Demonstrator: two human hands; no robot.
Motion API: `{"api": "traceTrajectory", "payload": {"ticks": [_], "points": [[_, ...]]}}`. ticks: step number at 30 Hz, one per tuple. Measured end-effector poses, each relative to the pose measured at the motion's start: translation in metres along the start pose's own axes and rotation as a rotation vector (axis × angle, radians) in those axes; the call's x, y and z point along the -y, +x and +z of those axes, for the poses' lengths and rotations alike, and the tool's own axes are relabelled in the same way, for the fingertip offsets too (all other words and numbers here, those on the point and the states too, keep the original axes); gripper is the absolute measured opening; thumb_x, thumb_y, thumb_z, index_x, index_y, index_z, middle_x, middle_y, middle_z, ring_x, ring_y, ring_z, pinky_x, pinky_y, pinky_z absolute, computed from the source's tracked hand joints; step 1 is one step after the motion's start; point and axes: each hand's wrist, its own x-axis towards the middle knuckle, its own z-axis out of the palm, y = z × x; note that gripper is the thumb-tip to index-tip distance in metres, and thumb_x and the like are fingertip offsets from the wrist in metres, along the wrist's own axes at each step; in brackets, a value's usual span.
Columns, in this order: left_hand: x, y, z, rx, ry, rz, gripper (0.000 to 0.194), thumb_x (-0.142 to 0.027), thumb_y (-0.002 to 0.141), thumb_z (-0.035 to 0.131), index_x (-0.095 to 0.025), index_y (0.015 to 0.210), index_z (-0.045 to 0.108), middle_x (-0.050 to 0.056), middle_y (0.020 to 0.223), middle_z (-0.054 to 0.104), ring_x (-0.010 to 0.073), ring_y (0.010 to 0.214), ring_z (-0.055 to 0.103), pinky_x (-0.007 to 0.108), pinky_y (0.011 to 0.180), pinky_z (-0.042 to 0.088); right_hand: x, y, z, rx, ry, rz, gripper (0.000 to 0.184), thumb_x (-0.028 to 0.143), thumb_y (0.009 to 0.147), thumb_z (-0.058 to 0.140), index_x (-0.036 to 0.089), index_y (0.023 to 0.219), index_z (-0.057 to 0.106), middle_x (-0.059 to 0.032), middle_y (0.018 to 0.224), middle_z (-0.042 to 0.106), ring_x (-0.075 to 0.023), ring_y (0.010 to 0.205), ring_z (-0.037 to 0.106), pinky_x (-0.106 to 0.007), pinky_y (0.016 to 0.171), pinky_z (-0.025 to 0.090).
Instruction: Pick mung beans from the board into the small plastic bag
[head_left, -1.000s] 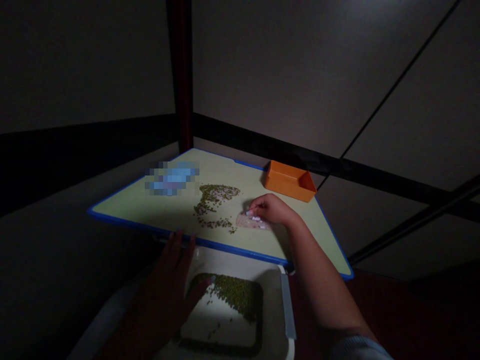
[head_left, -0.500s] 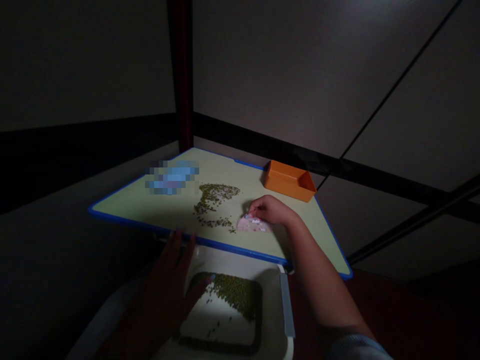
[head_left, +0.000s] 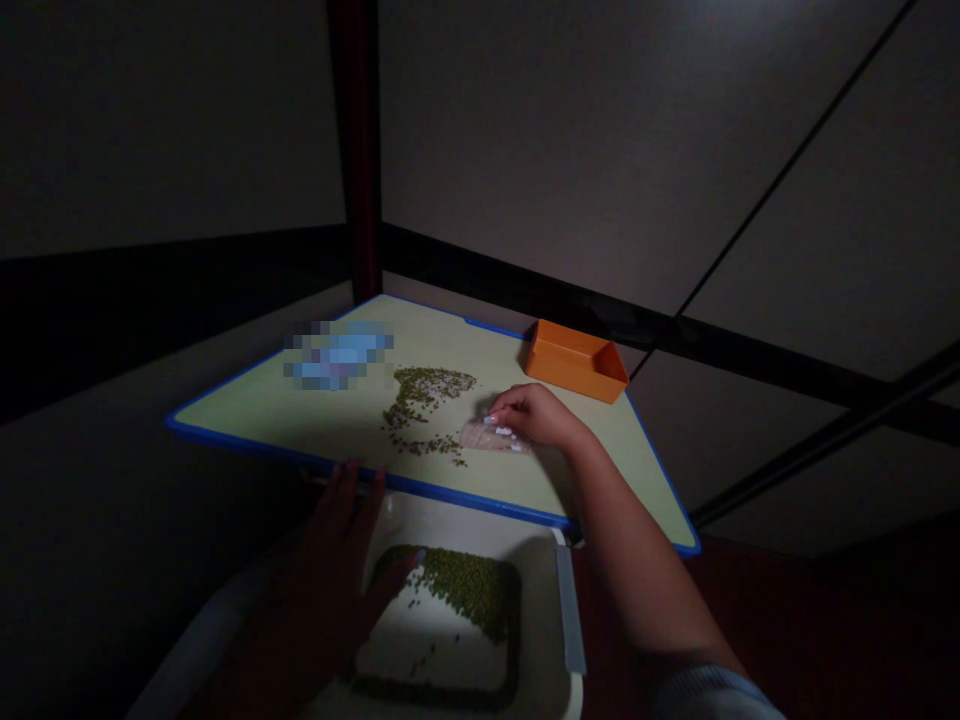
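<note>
Sorting surface with small green grains, seen from above. The translucent pinkish, roughly semicircular flat piece (head_left: 475,438) is on the pale yellow rectangular counter with a blue rim (head_left: 270,420), its rounded side away from the viewer and its straighter edge toward the front; white patches mark its face, too small to read as print or pattern. The right hand (head_left: 534,412) pinches its upper edge between thumb and fingers. Just left of it lie loose green grains (head_left: 433,384) in a curved scatter. The left hand (head_left: 322,545), in shadow, has its fingers spread at the counter's front edge, above a white plastic bin (head_left: 541,565) holding more green grains. Behind, right: an open orange rectangular box (head_left: 574,376). Left: a blue item (head_left: 341,358), pixelated, any lettering obscured.
</note>
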Motion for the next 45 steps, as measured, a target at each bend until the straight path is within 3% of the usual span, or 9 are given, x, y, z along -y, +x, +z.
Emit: {"api": "traceTrajectory", "payload": {"ticks": [6,15,21,25,28,32,38,45], "points": [[0.001,0.000,0.002,-0.012,0.025,0.024,0.087,-0.061,0.083,0.049,-0.020,0.153,0.015,0.015,0.164,0.003,0.0393,0.148,0.018,0.054,0.111,0.035,0.004,0.000,-0.003,0.058,-0.138,0.033,0.011,0.010,0.082,0.064,0.012,0.080,0.075,0.0009,0.063,0.062,-0.0088,0.060,0.050,-0.021,0.061,0.035],[0.002,-0.001,0.004,-0.037,0.072,0.054,0.091,-0.060,0.083,0.049,-0.026,0.153,0.002,0.014,0.165,-0.002,0.0388,0.148,0.018,0.054,0.110,0.036,0.003,0.014,0.016,-0.067,-0.316,-0.204,0.016,0.028,0.088,0.066,0.016,0.082,0.075,-0.0064,0.075,0.069,-0.0154,0.079,0.055,-0.024,0.073,0.038],[0.002,-0.001,0.005,-0.069,0.094,0.070,0.092,-0.062,0.083,0.047,-0.025,0.153,0.002,0.016,0.165,0.000,0.0395,0.147,0.020,0.055,0.109,0.038,0.000,0.019,0.022,-0.126,-0.271,-0.326,0.015,0.024,0.089,0.064,0.016,0.084,0.076,-0.0076,0.080,0.073,-0.0157,0.078,0.055,-0.026,0.077,0.040],[0.001,-0.001,0.002,-0.075,0.113,0.073,0.091,-0.062,0.083,0.048,-0.024,0.154,0.005,0.017,0.164,0.006,0.0377,0.146,0.025,0.052,0.107,0.042,0.008,0.010,0.020,-0.156,-0.087,-0.250,0.011,0.020,0.086,0.066,0.014,0.084,0.075,-0.0048,0.075,0.069,-0.0126,0.071,0.054,-0.023,0.068,0.040],[0.001,-0.001,0.002,-0.088,0.108,0.081,0.089,-0.061,0.084,0.048,-0.025,0.154,0.005,0.016,0.164,0.005,0.0384,0.145,0.026,0.052,0.106,0.043,0.013,0.003,0.020,-0.017,0.118,-0.110,0.016,0.026,0.086,0.066,0.012,0.079,0.071,0.0003,0.062,0.061,-0.0089,0.055,0.048,-0.021,0.055,0.036],[0.001,-0.002,0.002,-0.088,0.097,0.064,0.090,-0.061,0.084,0.049,-0.026,0.154,0.005,0.014,0.165,0.003,0.0392,0.145,0.026,0.054,0.106,0.043,0.017,0.000,0.026,0.126,0.264,-0.022,0.019,0.028,0.081,0.069,0.012,0.072,0.065,0.0027,0.057,0.058,-0.0082,0.051,0.049,-0.020,0.052,0.036],[0.001,-0.002,0.002,-0.080,0.091,0.074,0.090,-0.061,0.084,0.047,-0.025,0.154,0.004,0.014,0.165,0.001,0.0394,0.146,0.025,0.054,0.107,0.042,0.023,0.002,0.032,0.142,0.137,0.019,0.020,0.021,0.082,0.064,0.014,0.063,0.059,0.0038,0.051,0.059,-0.0082,0.049,0.052,-0.021,0.056,0.037],[0.002,-0.001,0.003,-0.052,0.082,0.068,0.089,-0.062,0.084,0.046,-0.025,0.153,0.005,0.015,0.165,0.002,0.0385,0.147,0.021,0.055,0.109,0.039,0.030,-0.003,0.019,0.138,-0.069,0.087,0.020,0.014,0.082,0.062,0.014,0.063,0.057,0.0037,0.050,0.061,-0.0066,0.048,0.049,-0.021,0.055,0.030]]}}
